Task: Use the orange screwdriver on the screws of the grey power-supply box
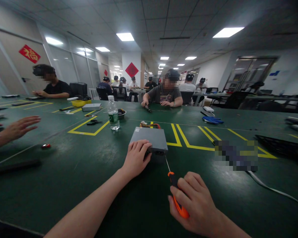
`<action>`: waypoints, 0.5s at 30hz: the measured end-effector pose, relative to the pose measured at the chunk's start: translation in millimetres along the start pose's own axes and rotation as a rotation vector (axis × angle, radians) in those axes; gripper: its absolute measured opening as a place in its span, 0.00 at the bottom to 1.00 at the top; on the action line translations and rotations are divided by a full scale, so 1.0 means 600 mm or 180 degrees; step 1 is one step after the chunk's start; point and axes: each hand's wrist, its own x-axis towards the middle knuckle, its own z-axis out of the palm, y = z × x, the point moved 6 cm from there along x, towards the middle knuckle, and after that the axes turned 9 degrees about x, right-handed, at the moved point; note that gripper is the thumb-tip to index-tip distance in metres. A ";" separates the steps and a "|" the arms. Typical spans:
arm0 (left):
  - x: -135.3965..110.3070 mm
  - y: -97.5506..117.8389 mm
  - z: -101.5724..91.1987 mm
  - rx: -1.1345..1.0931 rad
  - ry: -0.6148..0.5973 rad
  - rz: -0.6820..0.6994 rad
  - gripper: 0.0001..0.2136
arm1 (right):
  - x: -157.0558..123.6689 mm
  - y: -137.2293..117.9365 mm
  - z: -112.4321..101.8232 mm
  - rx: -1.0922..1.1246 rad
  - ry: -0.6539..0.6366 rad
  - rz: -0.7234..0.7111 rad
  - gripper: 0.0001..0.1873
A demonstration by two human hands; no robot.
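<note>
Box (149, 135) sat dead ahead at 12 o'clock, cables (152, 125) on its far side. Left hand (138, 157) gripped its near edge at 7 o'clock, thumb down the front, likely for steadying. Right hand (196, 200) wrapped round screwdriver (173, 180) at 5 o'clock, shaft angled to box's near-right corner, apparently for aim; tip contact unclear.

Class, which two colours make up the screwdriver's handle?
The handle is orange and black, seen in the head view.
</note>
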 end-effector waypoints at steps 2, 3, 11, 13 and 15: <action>0.000 0.001 -0.001 0.0011 0.0023 0.0013 0.15 | 0.003 0.006 -0.004 -0.0100 0.0013 0.0053 0.08; 0.000 0.002 -0.003 0.0015 0.0036 0.0022 0.14 | 0.004 0.009 -0.006 -0.0131 0.0031 0.0094 0.10; 0.000 0.001 -0.003 0.0019 0.0017 0.0020 0.14 | -0.004 -0.003 0.008 -0.0070 -0.0052 0.0128 0.07; 0.000 0.000 -0.002 0.0010 0.0003 0.0014 0.14 | -0.004 -0.004 0.008 -0.0060 -0.0069 0.0155 0.06; 0.000 0.000 -0.001 0.0002 -0.0005 0.0009 0.14 | -0.002 -0.003 0.006 -0.0087 -0.0099 0.0183 0.07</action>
